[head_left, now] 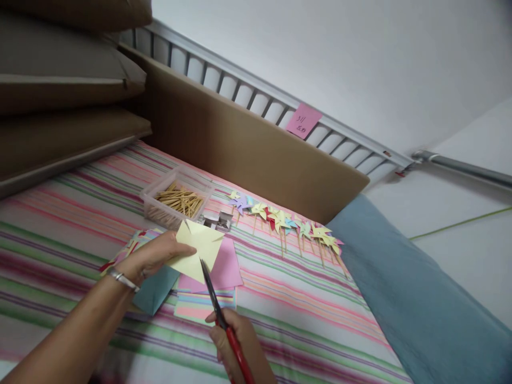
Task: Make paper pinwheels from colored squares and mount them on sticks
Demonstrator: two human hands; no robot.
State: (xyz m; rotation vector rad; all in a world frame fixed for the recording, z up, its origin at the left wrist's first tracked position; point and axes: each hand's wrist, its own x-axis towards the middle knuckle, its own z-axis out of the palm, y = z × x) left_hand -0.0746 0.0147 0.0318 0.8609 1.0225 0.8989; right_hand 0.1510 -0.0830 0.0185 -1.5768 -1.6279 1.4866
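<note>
Striped cloth (304, 309) bg | L hand (162, 252) pinched yel. paper (205, 238) | R hand (244, 341) gripped scissors (213, 298) | prob. mid-cut, needed steady paper

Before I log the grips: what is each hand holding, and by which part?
The left hand holds the pale yellow paper square by its left side; the right hand holds the scissors by the red handles.

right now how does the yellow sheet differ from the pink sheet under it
The yellow sheet is held in the left hand, while the pink sheet lies below. The yellow sheet has slits near its corners; the pink sheet shows none where visible. The scissors meet the yellow sheet, not the pink sheet. Both look like plain coloured paper.
</note>
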